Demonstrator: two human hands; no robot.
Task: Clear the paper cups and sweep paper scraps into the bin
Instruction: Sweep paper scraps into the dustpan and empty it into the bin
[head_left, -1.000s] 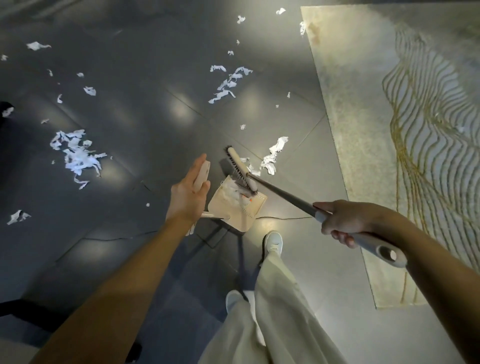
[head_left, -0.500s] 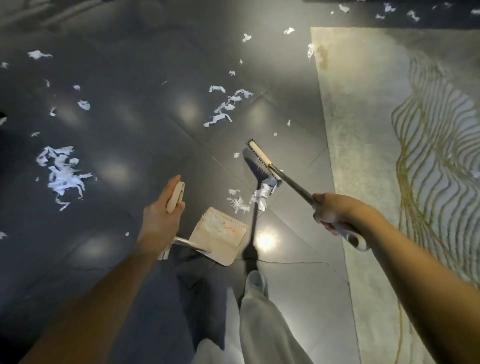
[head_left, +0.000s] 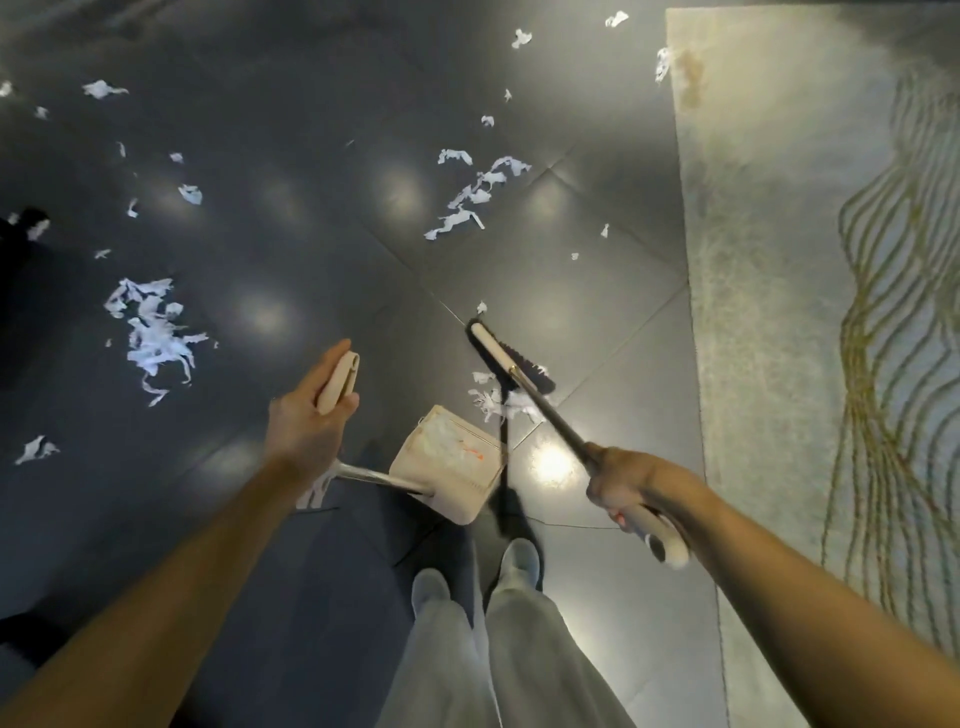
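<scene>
Scraps of white torn paper (head_left: 493, 401) are bunched up right between the mouth of the beige long-handled dustpan (head_left: 447, 467) and the cream-backed broom with dark bristles (head_left: 511, 366). They're touching the bristles and sit just off the pan's lip. Right grip (head_left: 623, 480) is wrapped tight round the broom's black shaft, well back from the head, near the pale end cap. Left grip (head_left: 306, 421) is curled round the dustpan's beige handle top. The pan sits low by the person's feet and looks like it has a few white bits inside.

There's also a pile of white shreds (head_left: 153, 332) off to the left and a trail of white shreds (head_left: 475, 195) further ahead, both well apart from the broom. All of this is on a dark glossy tile floor (head_left: 311, 234) with light glare, and a pale rug with gold wavy lines (head_left: 779, 312) runs along the right.
</scene>
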